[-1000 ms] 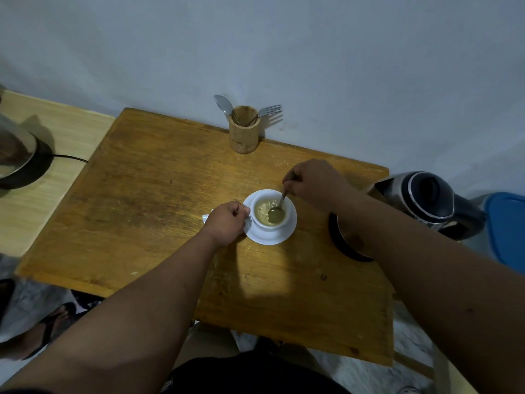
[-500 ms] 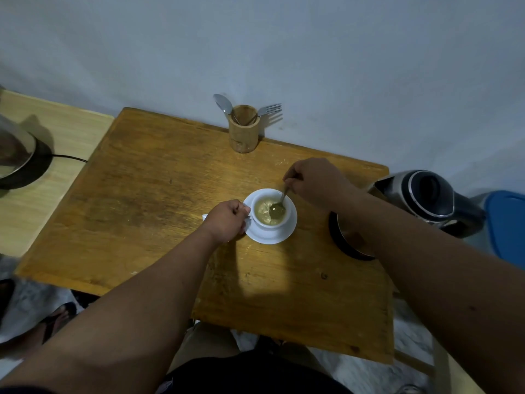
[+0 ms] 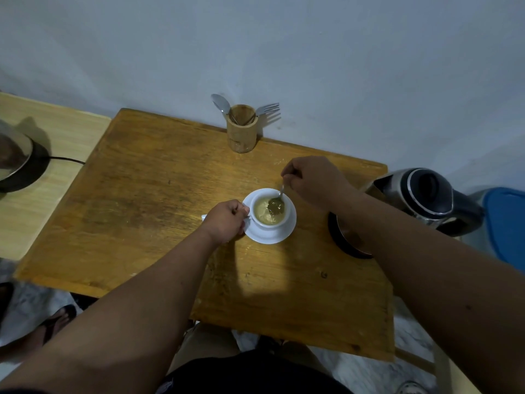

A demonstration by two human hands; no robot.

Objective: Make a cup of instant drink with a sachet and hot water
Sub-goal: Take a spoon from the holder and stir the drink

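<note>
While steadying a white cup (image 3: 269,216) at frame centre, left hand (image 3: 225,220) curled shut around the cup's handle at its left side. Right hand (image 3: 311,180) pinching the stem of a spoon (image 3: 277,201), bowl dipped into pale yellowish liquid (clumps floating on the surface). Cup seated on a white saucer (image 3: 271,236) on the wooden bench (image 3: 147,200). A white scrap (image 3: 204,217), possibly the sachet, peeking from under the left hand. At right of frame, a steel-and-black kettle (image 3: 426,199) on its dark base (image 3: 345,240), partly hidden behind the right forearm. At upper centre, against the wall, a wooden holder (image 3: 241,129) with a second spoon (image 3: 221,104) and a fork (image 3: 267,108).
</note>
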